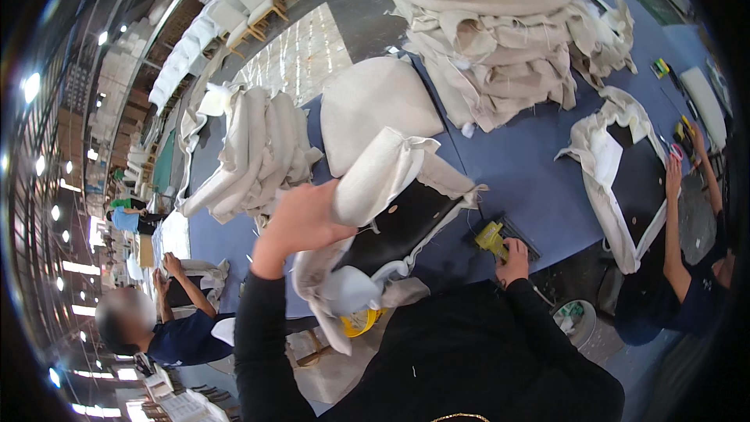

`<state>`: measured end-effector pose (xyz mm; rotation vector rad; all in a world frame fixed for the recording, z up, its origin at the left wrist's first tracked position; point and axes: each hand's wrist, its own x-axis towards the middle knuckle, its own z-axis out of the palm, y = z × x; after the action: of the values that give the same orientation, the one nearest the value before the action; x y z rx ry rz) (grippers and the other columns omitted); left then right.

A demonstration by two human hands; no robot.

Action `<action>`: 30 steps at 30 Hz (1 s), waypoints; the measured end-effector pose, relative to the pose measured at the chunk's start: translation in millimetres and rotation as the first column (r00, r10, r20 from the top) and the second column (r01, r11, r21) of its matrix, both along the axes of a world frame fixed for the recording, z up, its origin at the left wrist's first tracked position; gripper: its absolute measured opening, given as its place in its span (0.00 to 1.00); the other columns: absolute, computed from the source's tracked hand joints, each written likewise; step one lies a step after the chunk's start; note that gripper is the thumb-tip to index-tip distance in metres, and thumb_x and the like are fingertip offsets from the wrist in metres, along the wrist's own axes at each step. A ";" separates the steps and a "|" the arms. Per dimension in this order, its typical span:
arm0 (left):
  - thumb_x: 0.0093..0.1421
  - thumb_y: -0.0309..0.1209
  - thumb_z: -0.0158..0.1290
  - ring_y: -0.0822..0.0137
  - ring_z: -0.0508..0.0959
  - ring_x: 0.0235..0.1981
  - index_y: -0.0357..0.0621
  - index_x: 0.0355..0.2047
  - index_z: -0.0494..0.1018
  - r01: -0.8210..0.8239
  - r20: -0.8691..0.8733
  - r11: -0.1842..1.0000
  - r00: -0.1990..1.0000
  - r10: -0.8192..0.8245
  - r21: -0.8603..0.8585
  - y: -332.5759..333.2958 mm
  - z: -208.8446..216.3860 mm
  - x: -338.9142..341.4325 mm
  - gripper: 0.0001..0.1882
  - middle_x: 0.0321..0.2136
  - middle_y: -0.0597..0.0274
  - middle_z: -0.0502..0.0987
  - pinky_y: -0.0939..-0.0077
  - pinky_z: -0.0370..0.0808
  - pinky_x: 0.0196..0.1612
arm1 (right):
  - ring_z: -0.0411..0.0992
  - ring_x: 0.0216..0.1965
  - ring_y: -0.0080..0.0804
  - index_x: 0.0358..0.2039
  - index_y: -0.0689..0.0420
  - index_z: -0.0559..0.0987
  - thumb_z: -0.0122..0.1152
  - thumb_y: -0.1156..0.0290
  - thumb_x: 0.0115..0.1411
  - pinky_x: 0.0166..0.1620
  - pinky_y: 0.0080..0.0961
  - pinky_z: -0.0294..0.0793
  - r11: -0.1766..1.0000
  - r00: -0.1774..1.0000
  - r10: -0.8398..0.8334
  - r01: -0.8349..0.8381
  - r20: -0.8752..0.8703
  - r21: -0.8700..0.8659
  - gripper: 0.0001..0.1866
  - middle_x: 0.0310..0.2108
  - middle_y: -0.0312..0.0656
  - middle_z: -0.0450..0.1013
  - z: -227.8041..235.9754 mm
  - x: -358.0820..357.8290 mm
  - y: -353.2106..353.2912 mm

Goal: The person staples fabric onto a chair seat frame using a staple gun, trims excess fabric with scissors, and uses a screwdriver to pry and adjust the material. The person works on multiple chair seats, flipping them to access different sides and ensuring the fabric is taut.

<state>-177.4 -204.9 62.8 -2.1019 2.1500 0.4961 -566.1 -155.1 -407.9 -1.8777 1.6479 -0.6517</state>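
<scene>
My left hand [303, 220] is closed on the folded beige fabric edge of a chair seat cushion [391, 227], which is tilted up in front of me. Its black underside faces me, and loose cloth hangs along its rim. Off to the right, my right hand [513, 262] grips a yellow and black staple gun [494, 241] close to the blue tabletop, apart from the cushion. Behind the held piece lies a smooth beige padded cushion [379, 105].
Upholstered pieces stand in a row [258, 152] on the left and in a tall pile [484, 39] at the back. Another fabric-edged seat [613, 180] lies right, beside a co-worker's hands [673, 176]. A second person [176, 320] works at left. A bucket [574, 322] stands below the table.
</scene>
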 end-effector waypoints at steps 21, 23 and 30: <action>0.80 0.63 0.42 0.65 0.76 0.50 0.35 0.48 0.82 0.022 -0.635 0.993 0.770 0.055 0.112 -132.2 -82.6 11.1 0.38 0.41 0.59 0.79 0.68 0.72 0.62 | 0.87 0.46 0.46 0.65 0.55 0.80 0.79 0.74 0.55 0.53 0.35 0.84 0.947 0.713 0.281 -0.098 0.643 -0.305 0.35 0.48 0.54 0.86 282.7 106.9 -63.4; 0.81 0.62 0.41 0.63 0.78 0.50 0.33 0.49 0.83 -0.026 -0.533 0.978 0.836 0.134 0.206 -159.9 -84.3 -11.6 0.40 0.42 0.56 0.82 0.68 0.73 0.62 | 0.87 0.47 0.52 0.67 0.51 0.79 0.78 0.75 0.54 0.53 0.35 0.84 0.943 0.743 0.259 -0.054 0.617 -0.330 0.38 0.48 0.55 0.86 291.3 112.2 -57.9; 0.81 0.62 0.42 0.59 0.83 0.54 0.32 0.63 0.81 0.126 -0.468 0.899 0.879 0.094 0.418 -170.6 -84.7 -65.7 0.41 0.58 0.48 0.86 0.68 0.74 0.64 | 0.85 0.49 0.59 0.69 0.51 0.77 0.76 0.75 0.54 0.53 0.36 0.84 0.967 0.690 0.145 0.052 0.709 -0.248 0.39 0.50 0.55 0.85 270.7 99.1 -38.1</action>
<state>-243.0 -375.5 -21.9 -1.8323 1.9941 1.4844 -467.0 -193.2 -137.2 -1.4885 1.0117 -1.4229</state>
